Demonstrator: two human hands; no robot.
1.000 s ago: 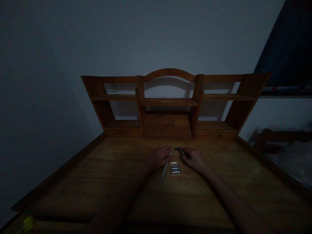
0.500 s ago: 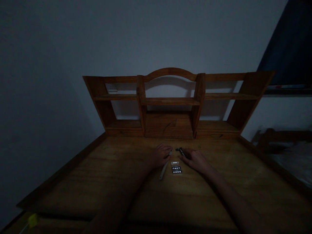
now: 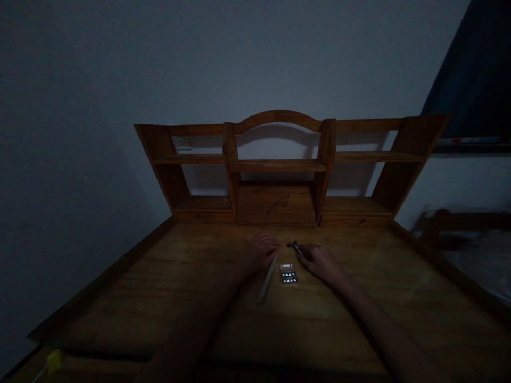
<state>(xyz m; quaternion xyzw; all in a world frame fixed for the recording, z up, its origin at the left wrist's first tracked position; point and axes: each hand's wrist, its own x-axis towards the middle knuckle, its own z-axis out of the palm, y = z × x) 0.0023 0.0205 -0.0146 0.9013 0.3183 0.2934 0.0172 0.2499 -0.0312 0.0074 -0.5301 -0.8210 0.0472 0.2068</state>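
My left hand point(image 3: 263, 252) has its fingers curled together at the top end of a slim pale stick point(image 3: 267, 281), which slants down toward me over the wooden desk. A small hole shows at the stick's near end; its far end is hidden by my fingers. In my right hand point(image 3: 318, 260) is a dark razor point(image 3: 294, 246), held by the handle with its T-shaped head pointing up and left. Between the two hands lies a small case point(image 3: 288, 274), part clear and part black, marked with rows of white triangles.
A wooden shelf unit point(image 3: 278, 166) stands along the back of the desk point(image 3: 159, 298), against the wall. Something yellow point(image 3: 54, 360) shows at the lower left corner. Dark furniture point(image 3: 459, 221) is beyond the desk's right side.
The pale stick has slid toward me and slightly left, so less of it reaches past my left fingers. My right hand and the razor have barely moved.
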